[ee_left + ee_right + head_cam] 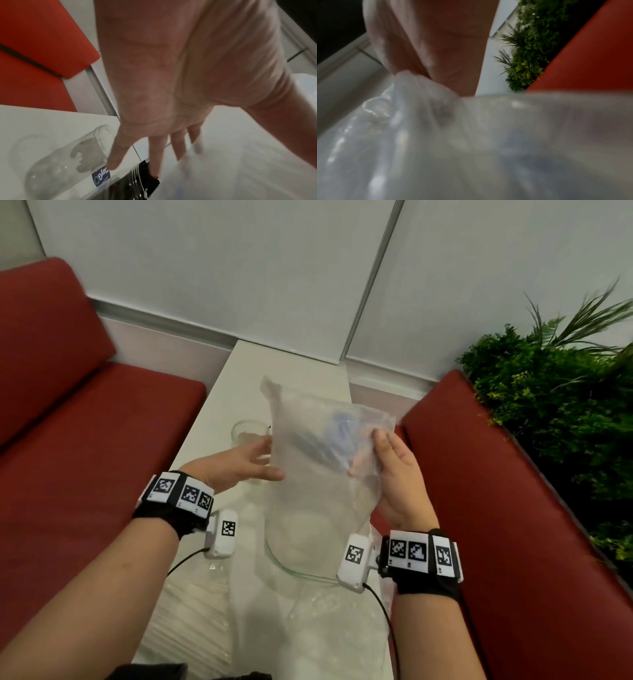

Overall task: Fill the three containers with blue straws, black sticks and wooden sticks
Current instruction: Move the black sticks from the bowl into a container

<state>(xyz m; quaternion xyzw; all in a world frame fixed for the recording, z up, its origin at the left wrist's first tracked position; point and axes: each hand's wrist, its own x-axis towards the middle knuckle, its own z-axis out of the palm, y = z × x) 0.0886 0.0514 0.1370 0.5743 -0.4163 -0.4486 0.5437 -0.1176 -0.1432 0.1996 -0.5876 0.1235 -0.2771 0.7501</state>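
While the right hand point(394, 474) pinches one side of a translucent plastic bag point(318, 474) and holds it upright above the white table point(291, 364), the left hand point(239, 463) comes in from the other side with its fingers point(116, 152) straight and spread, gripping nothing; whether they touch the film cannot be told. The bag is probably held high so that its mouth can be found and its contents reached: a blue bundle point(337, 428), likely the blue straws, shows through the upper part, with something dark beside it that may be the black sticks. No wooden sticks can be made out.

An empty glass container point(248, 433) stands on the table just left of the bag and beyond the left hand; a black-wrapped packet point(137, 180) lies beside it in the left wrist view. A larger clear vessel point(301, 546) sits below the hanging bag, and crumpled plastic point(308, 628) covers the near end of the table.

Room is tight. The table is narrow, flanked by red benches point(85, 440) on both sides, and the glass stands close to the left edge, so a careless sweep of the left hand could tip it. Open surface remains at the far end, towards the wall.
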